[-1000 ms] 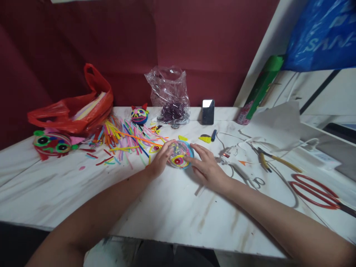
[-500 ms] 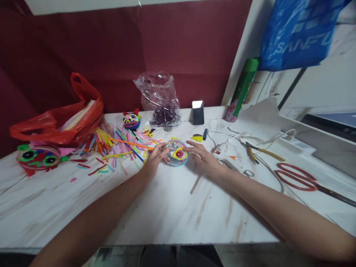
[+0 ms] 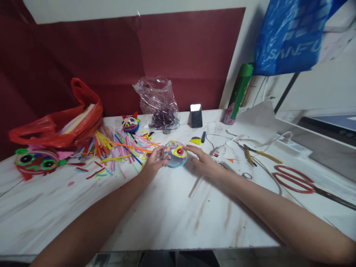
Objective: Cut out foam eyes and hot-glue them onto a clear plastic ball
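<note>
A clear round ball [image 3: 175,161] rests on the marbled table, decorated with a yellow-rimmed eye with a red centre and bits of colour. My left hand [image 3: 153,162] grips its left side, thumb at the front and fingers behind. At the ball's right edge is my right hand [image 3: 204,162], its fingers stretched and apart, the tips at or just beside the surface. Left of my left hand lies a second yellow eye piece [image 3: 146,155], partly hidden. Beyond the ball are a yellow cut piece [image 3: 196,141] and a small dark blue stick [image 3: 204,137].
Coloured fuzzy strips [image 3: 119,146] spread at left, near a red plastic bag [image 3: 55,128] and two decorated animal faces, one large [image 3: 37,161], one small [image 3: 130,123]. To the right are a glue gun [image 3: 222,151], pliers [image 3: 251,154], red-handled scissors [image 3: 296,181] and a spray can [image 3: 239,94].
The ball has turned slightly, its eye now facing more toward the upper right. My hands stay at either side. The camera view has shifted a little.
</note>
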A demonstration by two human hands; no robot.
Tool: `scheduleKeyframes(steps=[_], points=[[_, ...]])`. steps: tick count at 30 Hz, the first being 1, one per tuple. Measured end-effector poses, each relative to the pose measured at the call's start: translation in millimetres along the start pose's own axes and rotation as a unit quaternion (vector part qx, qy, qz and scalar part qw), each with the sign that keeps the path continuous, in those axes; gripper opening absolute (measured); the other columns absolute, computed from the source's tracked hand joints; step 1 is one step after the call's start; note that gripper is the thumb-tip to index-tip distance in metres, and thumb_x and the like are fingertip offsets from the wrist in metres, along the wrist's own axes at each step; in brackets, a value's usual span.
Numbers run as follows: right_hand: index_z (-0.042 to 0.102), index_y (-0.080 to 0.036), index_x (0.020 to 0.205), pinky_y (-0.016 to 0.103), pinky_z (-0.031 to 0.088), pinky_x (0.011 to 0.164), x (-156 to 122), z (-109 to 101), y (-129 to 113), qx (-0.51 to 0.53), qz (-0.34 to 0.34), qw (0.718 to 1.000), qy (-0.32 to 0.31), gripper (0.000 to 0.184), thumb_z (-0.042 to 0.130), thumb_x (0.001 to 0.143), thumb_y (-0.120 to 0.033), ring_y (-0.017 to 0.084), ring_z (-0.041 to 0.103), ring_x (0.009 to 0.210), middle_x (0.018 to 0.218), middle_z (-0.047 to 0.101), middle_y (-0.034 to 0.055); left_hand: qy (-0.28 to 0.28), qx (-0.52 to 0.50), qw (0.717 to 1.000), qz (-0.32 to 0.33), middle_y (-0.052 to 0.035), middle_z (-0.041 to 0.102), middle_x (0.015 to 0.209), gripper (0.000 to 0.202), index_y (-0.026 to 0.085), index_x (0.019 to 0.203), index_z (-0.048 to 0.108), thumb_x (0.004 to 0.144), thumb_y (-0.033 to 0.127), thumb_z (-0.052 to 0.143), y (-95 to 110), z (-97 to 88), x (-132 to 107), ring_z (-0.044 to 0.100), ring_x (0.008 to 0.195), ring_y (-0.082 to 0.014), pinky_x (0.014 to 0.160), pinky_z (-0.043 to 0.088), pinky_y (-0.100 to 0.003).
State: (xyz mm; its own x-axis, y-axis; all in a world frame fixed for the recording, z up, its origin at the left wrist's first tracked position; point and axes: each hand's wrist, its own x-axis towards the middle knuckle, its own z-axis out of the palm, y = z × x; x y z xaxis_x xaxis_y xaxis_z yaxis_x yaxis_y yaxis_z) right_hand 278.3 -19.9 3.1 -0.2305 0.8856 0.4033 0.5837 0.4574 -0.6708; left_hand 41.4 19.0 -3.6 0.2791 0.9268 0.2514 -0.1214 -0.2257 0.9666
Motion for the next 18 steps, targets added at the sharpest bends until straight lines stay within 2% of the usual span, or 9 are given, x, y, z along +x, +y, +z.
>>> scheduleKeyframes(steps=[8, 18], points=[[0.053, -0.029, 0.13, 0.05, 0.033, 0.112, -1.6, 2.3, 1.0, 0.022, -0.01, 1.0, 0.008, 0.051, 0.046, 0.082, -0.016, 0.023, 0.046, 0.13, 0.137, 0.054, 0.0043, -0.003, -0.004, 1.0, -0.005, -0.0102, 0.057, 0.124, 0.061, 0.02, 0.12, 0.053, 0.064, 0.03, 0.076, -0.7, 0.7, -0.3, 0.047, 0.122, -0.0286, 0.097, 0.042, -0.038], [0.052, -0.027, 0.133, 0.05, 0.037, 0.109, -2.5, 0.4, -4.9, 0.03, 0.016, 0.999, -0.002, 0.052, 0.047, 0.082, -0.017, 0.024, 0.048, 0.128, 0.138, 0.054, 0.0051, -0.014, -0.005, 1.0, -0.003, -0.0101, 0.057, 0.126, 0.062, 0.02, 0.121, 0.053, 0.063, 0.028, 0.076, -3.5, -1.3, 0.3, 0.047, 0.122, -0.029, 0.096, 0.042, -0.038]])
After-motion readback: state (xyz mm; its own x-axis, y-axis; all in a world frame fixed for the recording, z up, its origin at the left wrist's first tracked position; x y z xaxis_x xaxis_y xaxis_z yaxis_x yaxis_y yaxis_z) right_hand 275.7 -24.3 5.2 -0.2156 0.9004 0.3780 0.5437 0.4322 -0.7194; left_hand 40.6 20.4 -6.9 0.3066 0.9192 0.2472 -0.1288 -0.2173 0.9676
